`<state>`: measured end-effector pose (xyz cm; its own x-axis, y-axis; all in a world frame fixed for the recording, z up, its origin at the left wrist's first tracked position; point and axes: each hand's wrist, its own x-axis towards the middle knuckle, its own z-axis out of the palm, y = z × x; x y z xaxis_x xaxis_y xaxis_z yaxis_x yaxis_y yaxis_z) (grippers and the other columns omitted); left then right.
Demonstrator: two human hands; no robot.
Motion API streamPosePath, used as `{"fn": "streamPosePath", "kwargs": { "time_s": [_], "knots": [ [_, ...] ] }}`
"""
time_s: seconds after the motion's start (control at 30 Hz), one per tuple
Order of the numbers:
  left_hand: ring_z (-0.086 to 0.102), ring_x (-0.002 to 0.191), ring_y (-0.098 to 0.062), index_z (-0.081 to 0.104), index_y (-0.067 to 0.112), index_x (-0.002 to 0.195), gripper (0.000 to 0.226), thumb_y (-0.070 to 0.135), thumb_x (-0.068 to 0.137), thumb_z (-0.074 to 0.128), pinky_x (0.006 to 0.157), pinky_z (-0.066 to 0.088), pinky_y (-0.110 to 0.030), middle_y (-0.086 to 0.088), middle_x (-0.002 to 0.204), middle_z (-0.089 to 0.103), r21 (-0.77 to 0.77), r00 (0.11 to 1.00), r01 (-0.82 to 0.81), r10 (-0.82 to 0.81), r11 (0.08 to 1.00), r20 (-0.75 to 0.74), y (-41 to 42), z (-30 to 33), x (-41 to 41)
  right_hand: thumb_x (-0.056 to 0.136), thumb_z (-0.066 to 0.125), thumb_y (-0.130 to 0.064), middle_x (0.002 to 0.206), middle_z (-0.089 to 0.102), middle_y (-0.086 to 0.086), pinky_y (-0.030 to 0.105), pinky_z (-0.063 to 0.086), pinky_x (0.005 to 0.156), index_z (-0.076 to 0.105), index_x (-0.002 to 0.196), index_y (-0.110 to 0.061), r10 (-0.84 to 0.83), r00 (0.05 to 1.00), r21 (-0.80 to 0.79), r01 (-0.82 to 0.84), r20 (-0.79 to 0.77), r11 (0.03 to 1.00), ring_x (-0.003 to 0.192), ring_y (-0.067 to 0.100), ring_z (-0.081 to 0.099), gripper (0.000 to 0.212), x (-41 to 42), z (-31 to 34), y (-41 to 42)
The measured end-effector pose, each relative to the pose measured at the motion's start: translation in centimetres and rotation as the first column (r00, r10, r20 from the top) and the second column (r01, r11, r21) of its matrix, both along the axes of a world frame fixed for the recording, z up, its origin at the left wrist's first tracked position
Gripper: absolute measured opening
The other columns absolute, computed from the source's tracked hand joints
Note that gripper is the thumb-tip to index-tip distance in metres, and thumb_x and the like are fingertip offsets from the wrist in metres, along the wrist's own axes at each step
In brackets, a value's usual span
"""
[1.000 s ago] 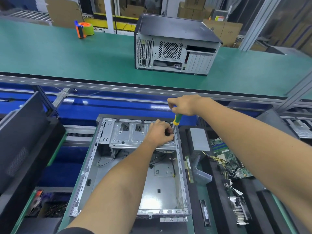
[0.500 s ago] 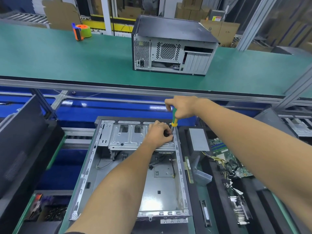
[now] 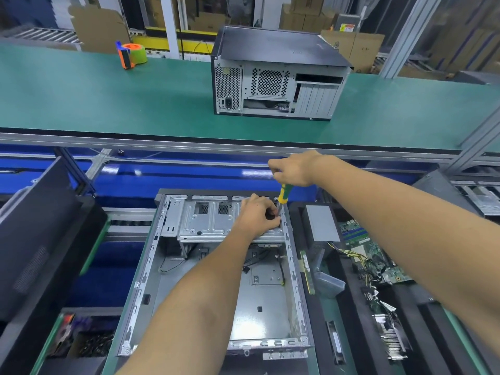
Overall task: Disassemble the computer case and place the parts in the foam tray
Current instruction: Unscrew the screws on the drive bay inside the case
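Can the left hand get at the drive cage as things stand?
Probably yes: the left hand already rests on the drive cage at its right end, the open case has no cover, and the screwdriver stands beside it at the case's right rail.

The open case (image 3: 216,280) lies left of the foam tray (image 3: 349,307); a second case (image 3: 278,77) sits behind.

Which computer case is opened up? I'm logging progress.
The near case under both hands, lying flat with its bare metal interior showing. The other case, on the green conveyor, has its black cover on.
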<state>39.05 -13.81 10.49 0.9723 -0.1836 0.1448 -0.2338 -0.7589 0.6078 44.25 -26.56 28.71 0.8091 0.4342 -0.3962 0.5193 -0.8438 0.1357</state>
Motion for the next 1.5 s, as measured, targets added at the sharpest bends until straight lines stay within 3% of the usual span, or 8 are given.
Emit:
{"fn": "streamPosePath", "kwargs": {
  "time_s": [0.13, 0.33, 0.5, 0.63, 0.93, 1.07, 1.2, 1.5],
  "knots": [
    [0.043, 0.097, -0.013, 0.064, 0.03, 0.083, 0.013, 0.036, 0.081, 0.074, 0.087, 0.032, -0.035, 0.016, 0.089, 0.063, -0.001, 1.0, -0.001, 0.001, 1.0, 0.002, -0.06, -0.13, 0.02, 0.084, 0.067, -0.027, 0.097, 0.056, 0.001, 0.032, 0.034, 0.058, 0.047, 0.108, -0.03, 0.013, 0.996, 0.064, -0.008, -0.088, 0.998, 0.074, 0.022, 0.051, 0.031, -0.23, -0.02, -0.27],
    [0.045, 0.097, -0.013, 0.068, 0.027, 0.085, 0.013, 0.037, 0.081, 0.074, 0.087, 0.032, -0.034, 0.014, 0.089, 0.065, -0.009, 1.0, -0.005, 0.005, 1.0, 0.013, -0.04, -0.21, 0.02, 0.103, 0.033, -0.041, 0.083, 0.055, -0.001, 0.035, 0.03, 0.057, 0.044, 0.105, -0.026, 0.022, 0.998, -0.01, -0.021, 0.05, 1.0, 0.07, 0.017, 0.048, 0.018, -0.08, -0.25, -0.13],
    [0.044, 0.097, -0.013, 0.068, 0.025, 0.086, 0.014, 0.036, 0.081, 0.075, 0.085, 0.029, -0.034, 0.015, 0.088, 0.065, -0.025, 1.0, -0.009, 0.009, 1.0, 0.017, 0.02, -0.28, 0.12, 0.086, 0.068, -0.027, 0.095, 0.059, 0.004, 0.033, 0.036, 0.059, 0.047, 0.111, -0.029, -0.015, 0.994, 0.125, 0.028, -0.107, 0.992, 0.074, 0.023, 0.052, 0.032, -0.19, 0.03, -0.26],
    [0.044, 0.098, -0.013, 0.068, 0.026, 0.085, 0.014, 0.037, 0.08, 0.074, 0.085, 0.028, -0.032, 0.014, 0.088, 0.065, -0.024, 1.0, -0.011, 0.011, 1.0, 0.019, -0.06, -0.33, 0.03, 0.098, 0.042, -0.046, 0.087, 0.06, -0.002, 0.034, 0.031, 0.059, 0.048, 0.104, -0.03, 0.028, 0.999, 0.004, -0.028, 0.016, 1.0, 0.071, 0.015, 0.05, 0.018, -0.3, 0.12, -0.07],
    [0.044, 0.098, -0.013, 0.068, 0.027, 0.087, 0.016, 0.039, 0.079, 0.073, 0.084, 0.026, -0.032, 0.014, 0.09, 0.064, -0.002, 1.0, -0.017, 0.017, 1.0, 0.014, -0.14, -0.31, 0.03, 0.1, 0.039, -0.042, 0.082, 0.058, -0.002, 0.034, 0.031, 0.058, 0.047, 0.104, -0.028, 0.071, 0.997, 0.001, -0.071, 0.021, 0.997, 0.068, 0.017, 0.048, 0.016, -0.44, 0.24, -0.08],
    [0.043, 0.098, -0.013, 0.067, 0.027, 0.086, 0.015, 0.038, 0.078, 0.074, 0.088, 0.029, -0.033, 0.013, 0.09, 0.064, -0.014, 1.0, -0.019, 0.019, 1.0, 0.007, -0.13, -0.32, 0.09, 0.088, 0.054, -0.019, 0.095, 0.053, 0.0, 0.034, 0.033, 0.059, 0.048, 0.111, -0.03, 0.075, 0.995, 0.055, -0.071, -0.07, 0.996, 0.074, 0.025, 0.051, 0.027, -0.31, 0.09, -0.12],
    [0.042, 0.098, -0.012, 0.067, 0.028, 0.086, 0.015, 0.039, 0.079, 0.073, 0.085, 0.025, -0.031, 0.014, 0.091, 0.064, -0.007, 1.0, -0.018, 0.018, 1.0, 0.006, -0.12, -0.3, 0.04, 0.099, 0.043, -0.044, 0.087, 0.058, -0.002, 0.034, 0.032, 0.059, 0.046, 0.104, -0.031, 0.074, 0.997, -0.017, -0.074, 0.006, 0.997, 0.073, 0.018, 0.051, 0.014, -0.31, 0.22, -0.19],
    [0.042, 0.099, -0.013, 0.069, 0.026, 0.088, 0.014, 0.037, 0.08, 0.074, 0.083, 0.024, -0.031, 0.016, 0.09, 0.062, -0.021, 1.0, -0.009, 0.009, 1.0, 0.009, -0.09, -0.38, 0.02, 0.09, 0.062, -0.035, 0.086, 0.058, -0.003, 0.033, 0.034, 0.058, 0.05, 0.096, -0.025, 0.092, 0.996, 0.069, -0.091, -0.006, 0.993, 0.079, 0.024, 0.054, 0.017, -0.09, -0.5, -0.88]
  ]
}}
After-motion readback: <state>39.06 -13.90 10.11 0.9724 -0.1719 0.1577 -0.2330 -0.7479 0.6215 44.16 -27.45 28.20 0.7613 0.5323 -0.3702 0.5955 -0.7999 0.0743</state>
